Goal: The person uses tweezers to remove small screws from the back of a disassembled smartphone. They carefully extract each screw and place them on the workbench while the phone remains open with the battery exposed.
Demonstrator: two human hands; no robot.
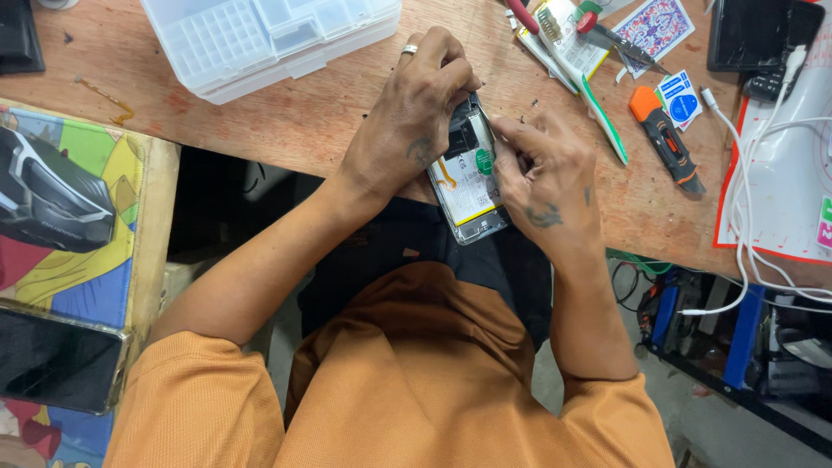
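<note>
An opened phone with its back cover off lies at the near edge of the wooden workbench, its white battery and dark circuit parts showing. My left hand, a ring on one finger, grips the phone's upper end from the left. My right hand holds its right side, with fingertips pressed onto the battery area. Whether a small tool sits between the fingers is hidden.
A clear plastic compartment box stands at the back left. An orange-handled tool, a red-handled screwdriver, packets and cards lie at right. White cables cross a white mat. A phone and black mouse sit left.
</note>
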